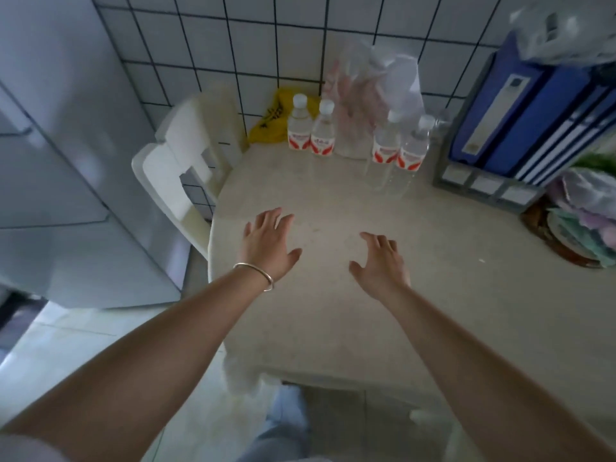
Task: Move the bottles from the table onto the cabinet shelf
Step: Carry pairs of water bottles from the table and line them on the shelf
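Both hands, left hand (266, 243) and right hand (381, 263), spread, empty, over pale speckled bench (333, 311). Four clear plastic bottles (353, 141), red-labelled, white-capped, stand upright at the bench's far edge against white tiled wall (250, 38). Blue binders (530, 105) right.

Both forearms extend forward from the near edge of the scene, bare to the elbow and converging slightly toward the centre. The left hand (266, 243) is held palm down, fingers straight and loosely spread, thumb angled out to the right. A thin metal bangle (256, 275) encircles the left wrist. The right hand (380, 261) is also palm down, fingers relaxed with a slight bend, thumb angled out to the left. Neither hand holds anything. The left hand sits slightly farther forward than the right. The hands are apart, level with each other in height.
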